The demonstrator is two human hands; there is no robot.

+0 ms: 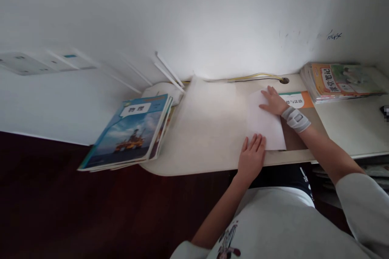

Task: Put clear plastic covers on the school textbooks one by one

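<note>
A white sheet of paper lies partly over a book with a brown, orange and white cover. On the sheet's upper part rests my right hand, its fingers spread and a grey band around the wrist. My left hand lies flat at the sheet's lower left corner, fingers stretched out near the desk's front edge. Left of both hands, a pale, see-through-looking layer seems to spread across the desk; its edges are too faint to tell. The book's left part is hidden under the sheet.
A stack of books with a blue physics textbook on top overhangs the left end of the desk. Behind it stands a white router with antennas. More books are piled at the right back, near a cable hole.
</note>
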